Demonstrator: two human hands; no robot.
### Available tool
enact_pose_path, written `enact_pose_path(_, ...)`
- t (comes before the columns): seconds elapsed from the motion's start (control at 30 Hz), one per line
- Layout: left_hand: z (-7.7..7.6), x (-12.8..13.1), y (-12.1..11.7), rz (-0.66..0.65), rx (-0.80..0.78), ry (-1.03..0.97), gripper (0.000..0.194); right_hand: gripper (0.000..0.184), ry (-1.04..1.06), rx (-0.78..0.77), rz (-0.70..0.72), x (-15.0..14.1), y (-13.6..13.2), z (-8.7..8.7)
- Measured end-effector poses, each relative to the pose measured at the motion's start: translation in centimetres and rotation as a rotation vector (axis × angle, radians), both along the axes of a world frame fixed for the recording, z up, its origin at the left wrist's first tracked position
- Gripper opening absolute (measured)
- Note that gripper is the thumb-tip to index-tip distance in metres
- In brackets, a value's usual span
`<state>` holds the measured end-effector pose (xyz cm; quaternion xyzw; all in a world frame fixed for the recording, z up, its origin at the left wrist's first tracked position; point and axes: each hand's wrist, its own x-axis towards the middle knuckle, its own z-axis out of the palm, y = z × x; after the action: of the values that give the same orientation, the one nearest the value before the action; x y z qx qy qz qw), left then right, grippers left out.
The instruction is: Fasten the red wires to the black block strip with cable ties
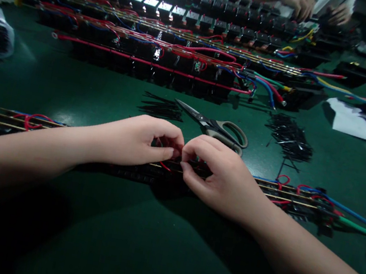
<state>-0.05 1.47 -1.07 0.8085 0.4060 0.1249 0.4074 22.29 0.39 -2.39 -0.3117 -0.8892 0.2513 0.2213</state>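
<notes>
A long black strip assembly (pixel 293 194) with brass-coloured rails and red and blue wires lies crosswise in front of me. Over its middle, my left hand (pixel 153 143) is closed in a pinch, thumb and forefinger nearly together. My right hand (pixel 221 172) pinches right beside it, the fingertips of both hands meeting just above the rails. Whatever sits between the fingertips is too small and hidden to make out. A short red wire (pixel 164 166) shows under my left thumb. Just beyond my hands lie scissors (pixel 211 125), blades pointing left, and a small bunch of black cable ties (pixel 162 106).
More wired black assemblies (pixel 153 63) lie in rows across the green table (pixel 162 251). A pile of cable ties (pixel 291 137) is at right. Plastic bags (pixel 365 124) lie at both sides. Across the table, another person's hands (pixel 300 5) are at work.
</notes>
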Motion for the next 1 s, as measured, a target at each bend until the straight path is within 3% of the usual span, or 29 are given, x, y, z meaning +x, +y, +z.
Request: enact_pose_path(1.0,0.09,0.13,-0.08,0.02,-0.003,0.005,0.017,0.013,0.002,0.07,0.026,-0.04,-0.15,-0.03)
